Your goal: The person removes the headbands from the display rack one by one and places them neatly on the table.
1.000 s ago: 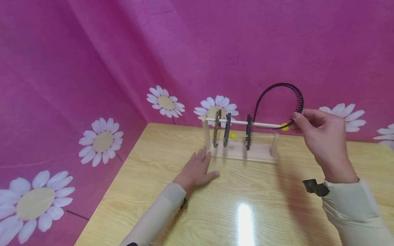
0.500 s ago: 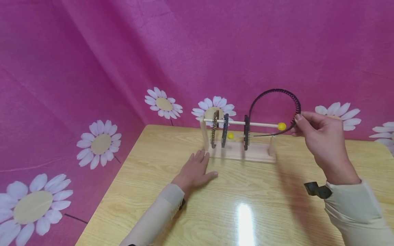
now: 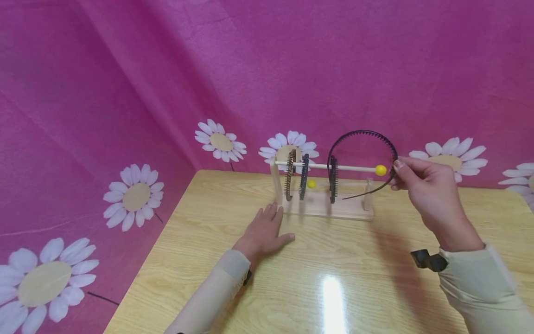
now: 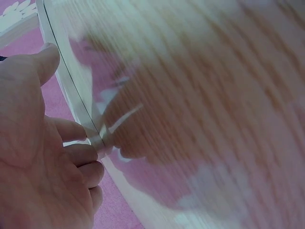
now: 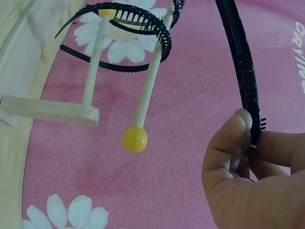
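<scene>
Long beige sleeves (image 3: 479, 280) — small black fittings (image 3: 437, 262) at both cuffs (image 3: 469, 255).

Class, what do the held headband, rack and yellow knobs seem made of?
Black curved headband: probably plastic; moulded-looking teeth, glittery patch.
Pale barred rack: likely bare wood; dull, light-tan surface.
Round yellow knobs: smooth, glossy highlight; plastic or painted wood.
</scene>
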`<control>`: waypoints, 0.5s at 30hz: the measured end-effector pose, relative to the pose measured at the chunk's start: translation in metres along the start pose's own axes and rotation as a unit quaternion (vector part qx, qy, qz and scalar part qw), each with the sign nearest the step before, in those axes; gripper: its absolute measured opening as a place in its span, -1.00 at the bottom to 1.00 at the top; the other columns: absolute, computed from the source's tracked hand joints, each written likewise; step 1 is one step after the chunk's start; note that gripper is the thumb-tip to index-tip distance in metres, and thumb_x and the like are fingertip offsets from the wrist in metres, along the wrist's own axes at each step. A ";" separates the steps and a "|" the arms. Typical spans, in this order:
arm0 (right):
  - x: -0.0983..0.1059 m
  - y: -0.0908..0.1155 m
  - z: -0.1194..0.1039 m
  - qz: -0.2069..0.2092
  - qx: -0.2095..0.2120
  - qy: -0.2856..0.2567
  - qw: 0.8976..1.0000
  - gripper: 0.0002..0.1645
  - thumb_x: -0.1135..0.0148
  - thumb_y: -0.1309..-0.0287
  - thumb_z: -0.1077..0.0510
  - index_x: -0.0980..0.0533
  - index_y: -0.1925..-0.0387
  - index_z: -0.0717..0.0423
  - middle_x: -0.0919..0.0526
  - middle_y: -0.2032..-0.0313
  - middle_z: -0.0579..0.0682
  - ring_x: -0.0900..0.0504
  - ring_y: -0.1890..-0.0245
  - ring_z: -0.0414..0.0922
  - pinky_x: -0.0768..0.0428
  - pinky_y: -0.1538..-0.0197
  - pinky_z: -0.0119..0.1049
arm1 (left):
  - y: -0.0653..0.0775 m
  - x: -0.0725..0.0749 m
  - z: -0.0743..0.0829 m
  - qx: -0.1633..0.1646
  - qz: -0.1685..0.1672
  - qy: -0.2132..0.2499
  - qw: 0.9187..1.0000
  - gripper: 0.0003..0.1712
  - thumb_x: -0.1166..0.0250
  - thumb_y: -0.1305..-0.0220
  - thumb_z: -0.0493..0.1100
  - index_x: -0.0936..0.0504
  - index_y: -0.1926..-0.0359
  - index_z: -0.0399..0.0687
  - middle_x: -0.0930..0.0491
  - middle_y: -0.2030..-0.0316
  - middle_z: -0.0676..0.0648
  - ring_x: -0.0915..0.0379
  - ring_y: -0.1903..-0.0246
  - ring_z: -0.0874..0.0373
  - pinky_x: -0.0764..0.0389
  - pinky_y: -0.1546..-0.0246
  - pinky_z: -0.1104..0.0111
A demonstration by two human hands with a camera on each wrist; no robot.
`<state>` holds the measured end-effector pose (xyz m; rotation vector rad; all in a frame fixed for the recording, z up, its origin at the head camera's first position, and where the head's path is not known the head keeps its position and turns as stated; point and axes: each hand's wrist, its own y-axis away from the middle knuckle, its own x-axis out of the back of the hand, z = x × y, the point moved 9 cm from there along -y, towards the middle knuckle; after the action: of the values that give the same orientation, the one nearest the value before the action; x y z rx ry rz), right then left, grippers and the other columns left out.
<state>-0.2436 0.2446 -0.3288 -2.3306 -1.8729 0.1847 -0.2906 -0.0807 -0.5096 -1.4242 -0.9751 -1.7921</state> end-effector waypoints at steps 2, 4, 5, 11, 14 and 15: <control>-0.001 0.001 0.002 -0.005 -0.006 0.008 1.000 -0.74 -0.16 -0.42 0.24 -0.71 0.21 -0.16 -0.72 0.40 -0.19 -0.66 0.48 -0.32 -0.66 0.33 -0.54 | -0.001 -0.002 0.000 -0.002 0.003 -0.003 1.000 0.08 0.04 -0.38 0.47 -0.01 -0.57 -0.24 0.08 -0.56 -0.27 0.22 -0.53 -0.13 0.19 -0.51 0.10; -0.002 0.001 0.004 -0.013 -0.013 0.016 1.000 -0.72 -0.16 -0.43 0.24 -0.71 0.23 -0.19 -0.72 0.41 -0.20 -0.65 0.47 -0.32 -0.65 0.33 -0.54 | -0.001 -0.003 -0.001 -0.002 0.003 -0.005 1.000 0.09 0.04 -0.38 0.48 -0.01 -0.57 -0.23 0.09 -0.56 -0.27 0.22 -0.53 -0.13 0.20 -0.51 0.10; -0.003 0.002 0.005 -0.017 -0.014 0.020 1.000 -0.72 -0.16 -0.43 0.23 -0.71 0.23 -0.19 -0.72 0.41 -0.20 -0.65 0.48 -0.33 -0.65 0.33 -0.54 | -0.001 -0.003 -0.001 -0.001 0.003 -0.006 1.000 0.09 0.05 -0.38 0.48 -0.01 -0.57 -0.23 0.09 -0.56 -0.26 0.23 -0.54 -0.13 0.20 -0.51 0.11; -0.013 0.004 0.011 -0.061 -0.024 0.003 0.998 -0.72 -0.17 -0.42 0.25 -0.73 0.21 -0.15 -0.75 0.39 -0.14 -0.66 0.46 -0.30 -0.67 0.32 -0.50 | -0.001 -0.003 -0.001 0.000 0.002 -0.007 1.000 0.09 0.06 -0.38 0.49 0.00 -0.58 -0.22 0.11 -0.56 -0.26 0.24 -0.54 -0.13 0.20 -0.51 0.11; -0.017 0.005 0.012 -0.079 -0.023 -0.008 0.997 -0.72 -0.18 -0.41 0.27 -0.74 0.21 -0.12 -0.75 0.39 -0.12 -0.67 0.46 -0.29 -0.69 0.32 -0.48 | -0.001 -0.003 -0.001 -0.001 0.000 -0.011 1.000 0.09 0.07 -0.38 0.49 0.00 -0.58 -0.22 0.11 -0.56 -0.26 0.24 -0.54 -0.13 0.19 -0.51 0.11; -0.018 0.006 0.012 -0.084 -0.023 -0.013 0.996 -0.72 -0.18 -0.41 0.27 -0.75 0.22 -0.11 -0.75 0.39 -0.10 -0.67 0.46 -0.28 -0.69 0.32 -0.47 | -0.001 -0.003 -0.001 -0.001 0.001 -0.011 1.000 0.09 0.07 -0.38 0.49 0.01 -0.58 -0.22 0.12 -0.56 -0.26 0.24 -0.54 -0.13 0.20 -0.51 0.11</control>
<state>-0.2443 0.2260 -0.3419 -2.1937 -2.0955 0.1541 -0.2916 -0.0809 -0.5132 -1.4473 -0.9839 -1.7806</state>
